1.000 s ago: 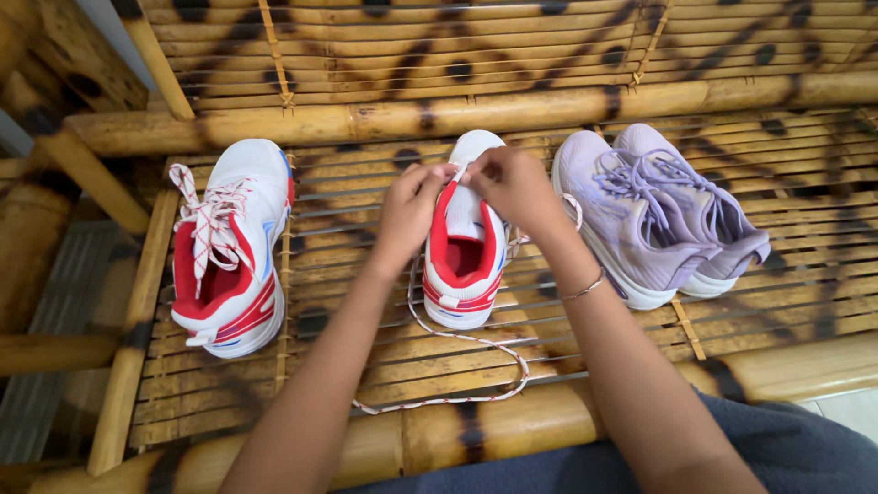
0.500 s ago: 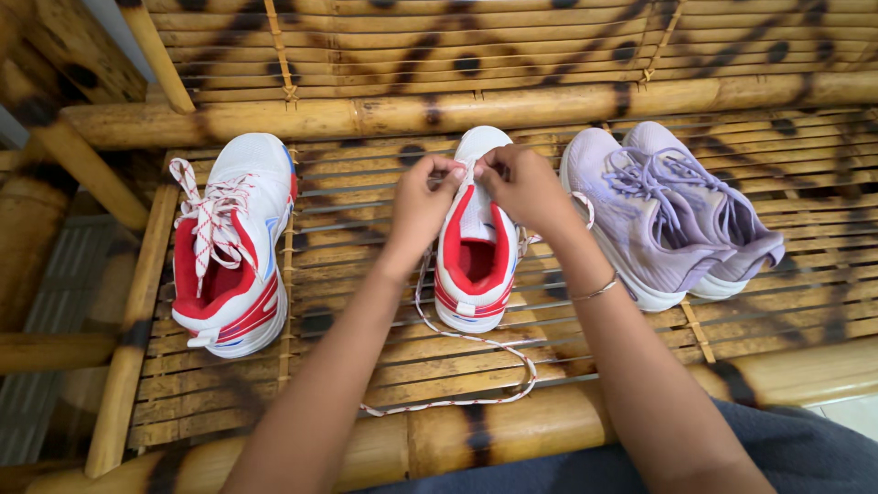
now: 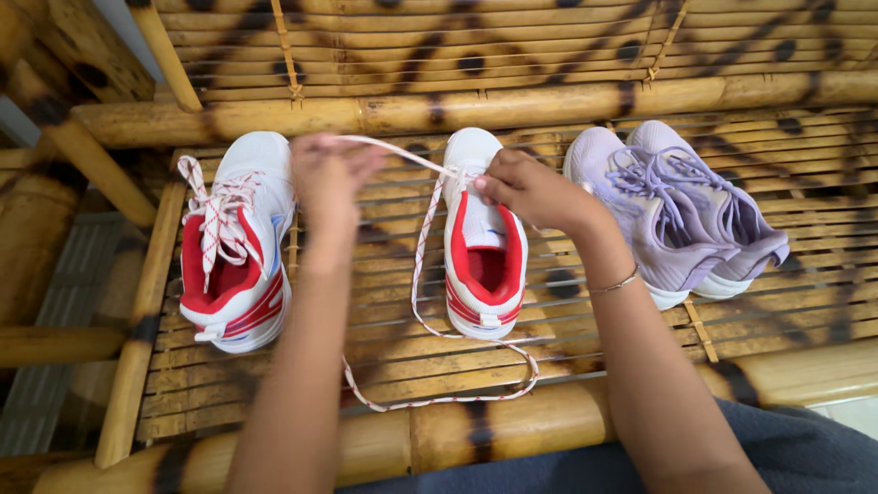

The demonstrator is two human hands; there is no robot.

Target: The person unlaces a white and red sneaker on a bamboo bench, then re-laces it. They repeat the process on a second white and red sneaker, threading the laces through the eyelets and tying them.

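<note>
A white mesh sneaker with red lining (image 3: 483,242) stands toe-away on the slatted bamboo bench (image 3: 384,361), in the middle of the row. The right hand (image 3: 526,187) rests on its tongue, fingertips pinched shut at the top eyelets. The left hand (image 3: 327,174), blurred, is closed around a white cord shoelace flecked with red (image 3: 422,274) and draws it taut to the left from the toe; the rest of the lace drops beside the shoe and loops over the near rail of thick, scorch-marked bamboo. To the left sits a matching white-and-red sneaker, fully laced (image 3: 233,242). To the right, touching each other, lie two lilac knit sneakers with lilac laces (image 3: 677,215). A thin metal bangle (image 3: 615,284) circles the right wrist.
</note>
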